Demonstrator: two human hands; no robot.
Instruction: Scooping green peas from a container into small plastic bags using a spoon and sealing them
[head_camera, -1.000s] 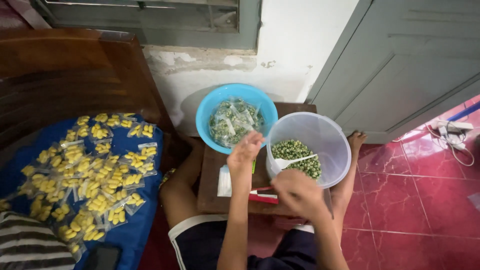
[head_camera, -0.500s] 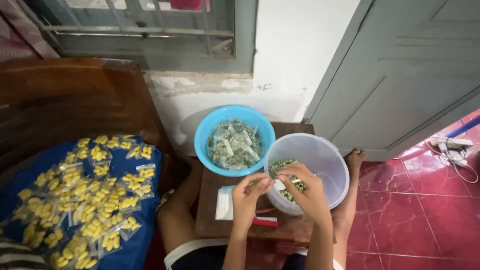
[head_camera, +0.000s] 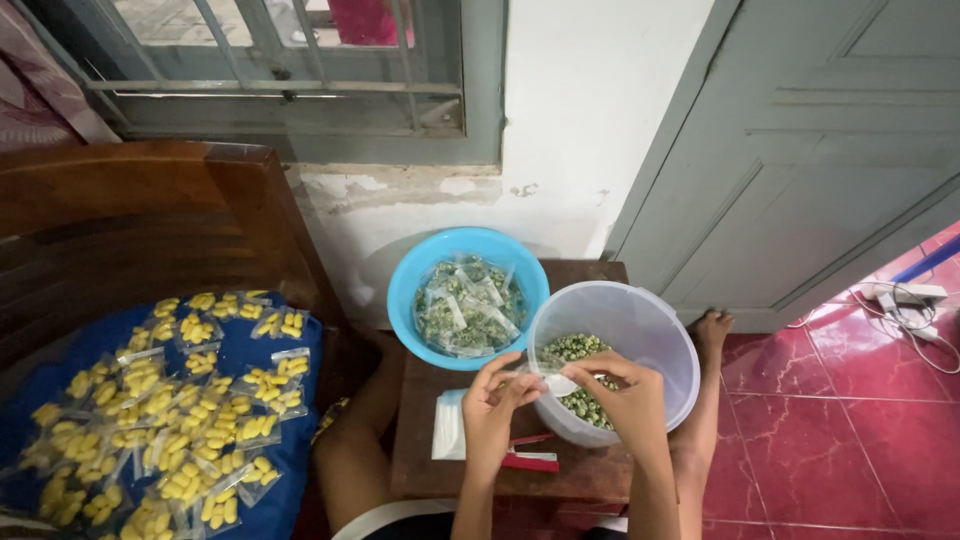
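Brown wood of a small counter (head_camera: 420, 440) sits between the person's bare knees, nearest the camera. On it, under the hands, lie a stack of small clear empty bags (head_camera: 447, 432) and a red strip-like object (head_camera: 530, 462), only partly in view. Above these the left hand (head_camera: 492, 405) and the right hand (head_camera: 628, 395) meet over the near rim of a clear plastic tub (head_camera: 640, 320). Both are pinched together on a small clear bag (head_camera: 555, 383) held between their fingertips; what the bag contains cannot be made out. The tub holds loose green peas (head_camera: 572, 348) at its bottom. Just beside the tub, to its left and touching it, stands a blue bowl (head_camera: 410, 290) filled with little sealed packets of green peas (head_camera: 468, 308). To the far left, well apart from the counter, a blue cloth (head_camera: 300, 360) lies on a wooden bench seat (head_camera: 130, 220) and carries many small packets of yellow snacks (head_camera: 170, 420). Beyond everything are a white wall (head_camera: 590, 110), a barred window (head_camera: 300, 60) and a grey door (head_camera: 820, 150); red floor tiles (head_camera: 850, 450) spread at the right.
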